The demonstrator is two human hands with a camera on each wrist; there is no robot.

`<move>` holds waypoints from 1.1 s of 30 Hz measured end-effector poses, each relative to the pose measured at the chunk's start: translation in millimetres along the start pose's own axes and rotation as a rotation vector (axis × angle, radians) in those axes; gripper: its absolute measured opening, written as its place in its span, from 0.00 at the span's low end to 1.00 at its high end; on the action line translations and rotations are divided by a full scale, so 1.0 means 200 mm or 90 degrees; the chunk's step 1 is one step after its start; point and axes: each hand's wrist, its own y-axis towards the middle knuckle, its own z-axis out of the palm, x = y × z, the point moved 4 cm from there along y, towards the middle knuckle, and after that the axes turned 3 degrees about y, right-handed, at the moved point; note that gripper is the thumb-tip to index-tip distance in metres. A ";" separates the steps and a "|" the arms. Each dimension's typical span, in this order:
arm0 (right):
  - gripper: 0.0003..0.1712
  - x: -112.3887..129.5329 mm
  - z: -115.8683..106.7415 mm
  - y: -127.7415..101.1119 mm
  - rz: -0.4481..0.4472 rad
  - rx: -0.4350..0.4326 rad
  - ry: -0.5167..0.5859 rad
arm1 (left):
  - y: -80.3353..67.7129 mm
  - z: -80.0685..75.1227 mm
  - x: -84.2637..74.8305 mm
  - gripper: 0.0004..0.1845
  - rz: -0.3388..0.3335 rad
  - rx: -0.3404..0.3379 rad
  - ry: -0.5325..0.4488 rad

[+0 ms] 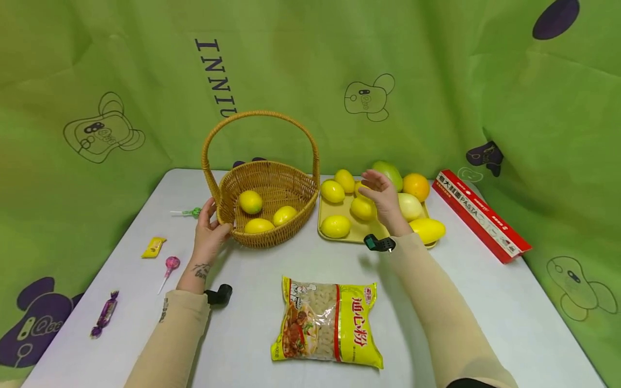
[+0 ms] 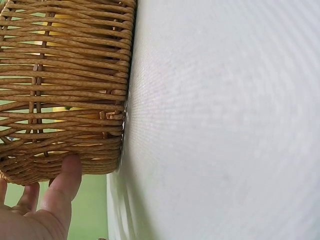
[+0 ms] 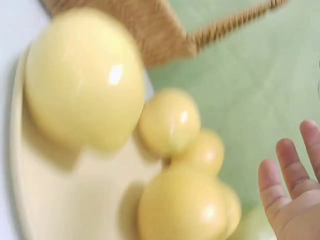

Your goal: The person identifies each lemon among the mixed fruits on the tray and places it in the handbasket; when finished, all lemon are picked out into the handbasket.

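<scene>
Pinching the wicker basket [image 1: 267, 240] left of center is the left hand [image 1: 209, 233]; right hand [image 1: 384, 201] is hovering loosely spread near lemons [image 1: 336, 226], center-right.

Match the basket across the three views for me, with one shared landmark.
Head: basket left of centre, whole.
Left wrist: basket at upper left, close up, cut off by the edges.
Right wrist: basket at the top, blurred, only partly visible.
Shared landmark: green cloth, showing in all three.

Beige sleeves [image 1: 436, 302]; black wrist cameras [image 1: 221, 295]; dark script tattoo [image 1: 200, 270].
</scene>
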 end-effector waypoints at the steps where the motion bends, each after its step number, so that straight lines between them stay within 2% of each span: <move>1: 0.26 -0.02 -0.03 0.00 0.007 -0.017 -0.009 | 0.00 0.00 0.00 0.45 -0.001 -0.001 0.000; 7: 0.31 -0.14 -0.12 -0.01 0.057 -0.084 -0.083 | 0.01 0.00 0.00 0.45 0.000 0.002 -0.009; 13: 0.34 -0.22 -0.14 -0.03 0.111 -0.110 -0.139 | 0.01 0.00 0.00 0.45 0.003 0.009 -0.020; 19: 0.35 -0.26 -0.13 -0.04 0.160 -0.090 -0.223 | 0.01 0.00 0.00 0.45 -0.001 0.004 -0.015; 24: 0.37 -0.27 -0.12 -0.05 0.177 -0.058 -0.275 | 0.01 0.00 0.00 0.45 0.001 0.004 -0.019; 29: 0.38 -0.27 -0.11 -0.06 0.177 -0.033 -0.281 | 0.01 0.00 0.01 0.45 0.003 0.004 -0.019; 33: 0.37 -0.26 -0.12 -0.05 0.183 -0.033 -0.256 | 0.00 0.00 0.01 0.45 0.003 0.006 -0.017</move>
